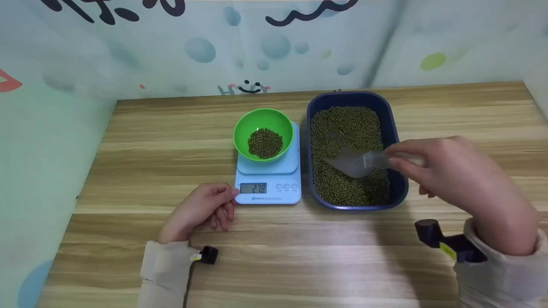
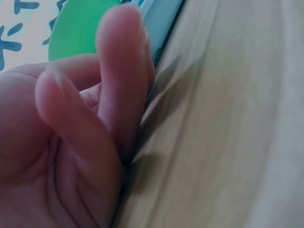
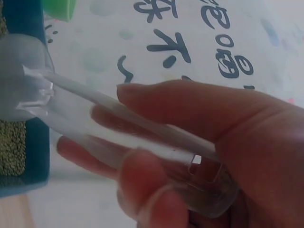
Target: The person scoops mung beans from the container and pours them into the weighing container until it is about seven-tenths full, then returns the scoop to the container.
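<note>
My right hand (image 1: 454,171) grips the handle of a clear plastic scoop (image 1: 355,163), thumb and fingers wrapped along it in the right wrist view. The scoop's blade overlaps small green beans, which look like mung beans (image 1: 342,128), in a dark blue tub (image 1: 402,194). Left of the tub stands a light blue kitchen scale (image 1: 269,199) with a display reading about 278. A green bowl (image 1: 244,124) on its platform holds a small heap of the same beans. My left hand (image 1: 205,205) rests on the table, fingers loosely bent, a fingertip touching the scale's near left corner.
The wood-grain table (image 1: 274,256) carries everything. A pale printed backdrop (image 1: 282,47) rises behind its far edge, close to the tub's back rim. The bowl and scale stand just beside the tub's left wall.
</note>
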{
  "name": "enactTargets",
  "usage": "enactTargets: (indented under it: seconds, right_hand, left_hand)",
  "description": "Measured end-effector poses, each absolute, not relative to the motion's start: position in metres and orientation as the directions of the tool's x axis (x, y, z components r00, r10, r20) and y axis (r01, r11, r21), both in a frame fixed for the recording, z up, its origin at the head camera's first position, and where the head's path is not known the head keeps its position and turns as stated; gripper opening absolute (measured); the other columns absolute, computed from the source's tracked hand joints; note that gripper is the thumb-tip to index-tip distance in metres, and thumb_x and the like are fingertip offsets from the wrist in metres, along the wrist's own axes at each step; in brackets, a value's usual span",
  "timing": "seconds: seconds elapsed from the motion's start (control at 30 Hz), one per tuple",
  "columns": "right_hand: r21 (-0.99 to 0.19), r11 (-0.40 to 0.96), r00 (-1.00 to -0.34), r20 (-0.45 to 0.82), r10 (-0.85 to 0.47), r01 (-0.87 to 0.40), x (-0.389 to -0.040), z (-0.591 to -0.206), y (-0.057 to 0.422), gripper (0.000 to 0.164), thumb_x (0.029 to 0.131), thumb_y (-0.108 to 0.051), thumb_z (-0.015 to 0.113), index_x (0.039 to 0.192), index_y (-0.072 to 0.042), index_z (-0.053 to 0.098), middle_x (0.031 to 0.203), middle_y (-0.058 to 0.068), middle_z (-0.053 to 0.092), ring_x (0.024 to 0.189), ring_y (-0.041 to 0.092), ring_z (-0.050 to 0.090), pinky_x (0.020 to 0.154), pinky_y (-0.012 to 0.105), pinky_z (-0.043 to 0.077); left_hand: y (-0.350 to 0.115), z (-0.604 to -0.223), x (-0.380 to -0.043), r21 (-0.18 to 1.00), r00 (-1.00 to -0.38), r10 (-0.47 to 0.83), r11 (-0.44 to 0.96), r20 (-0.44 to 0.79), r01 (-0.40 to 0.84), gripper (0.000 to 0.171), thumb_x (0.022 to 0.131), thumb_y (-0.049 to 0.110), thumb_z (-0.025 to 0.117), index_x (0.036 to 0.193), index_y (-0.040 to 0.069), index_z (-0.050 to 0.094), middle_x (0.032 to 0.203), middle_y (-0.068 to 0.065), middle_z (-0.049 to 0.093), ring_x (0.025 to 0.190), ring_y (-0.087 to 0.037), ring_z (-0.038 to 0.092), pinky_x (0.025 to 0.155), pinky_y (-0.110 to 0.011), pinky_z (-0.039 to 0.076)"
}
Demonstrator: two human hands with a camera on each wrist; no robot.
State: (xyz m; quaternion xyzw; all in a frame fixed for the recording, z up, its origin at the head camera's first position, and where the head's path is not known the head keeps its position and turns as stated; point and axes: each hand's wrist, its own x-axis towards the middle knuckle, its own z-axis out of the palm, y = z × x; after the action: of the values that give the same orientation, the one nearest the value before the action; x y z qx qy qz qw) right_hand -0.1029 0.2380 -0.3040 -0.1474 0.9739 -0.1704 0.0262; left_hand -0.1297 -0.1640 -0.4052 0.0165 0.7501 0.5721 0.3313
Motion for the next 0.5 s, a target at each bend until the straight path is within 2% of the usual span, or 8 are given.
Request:
enactTargets:
  seconds: [0.2,0.3,0.5]
  right_hand:
    - [-0.323,0.871,-0.927,0.061,-0.371,-0.370,-0.106,-0.309,0.219,0.030,0.091,-0.034,0.048,0.113,-0.016,0.059,0.083,0.000,0.064,0.048,0.007,0.049,0.054,0.035,0.044]
    - [-0.306,0.869,-0.919,0.073,-0.386,-0.389,-0.107,-0.312,0.215,0.027,0.091,-0.027,0.050,0.112,-0.013,0.059,0.079,0.001,0.062,0.053,0.012,0.048,0.051,0.034,0.041]
    - [-0.304,0.901,-0.946,0.003,-0.323,-0.309,-0.107,-0.313,0.209,0.026,0.091,-0.026,0.049,0.111,-0.012,0.057,0.074,0.001,0.058,0.052,0.015,0.045,0.048,0.031,0.037]
  left_hand:
    - [-0.164,-0.405,-0.129,0.870,-0.780,0.406,0.346,-0.476,-0.350,0.036,0.094,0.025,0.047,0.088,-0.010,0.054,0.068,-0.019,0.060,0.049,-0.020,0.059,0.038,-0.023,0.040]
    - [-0.164,-0.405,-0.129,0.870,-0.780,0.405,0.346,-0.477,-0.352,0.035,0.094,0.025,0.047,0.088,-0.009,0.053,0.068,-0.019,0.060,0.049,-0.020,0.059,0.038,-0.023,0.040]
    - [-0.164,-0.405,-0.129,0.867,-0.778,0.403,0.350,-0.482,-0.356,0.035,0.094,0.026,0.047,0.089,-0.009,0.053,0.069,-0.019,0.060,0.049,-0.021,0.059,0.038,-0.022,0.040]
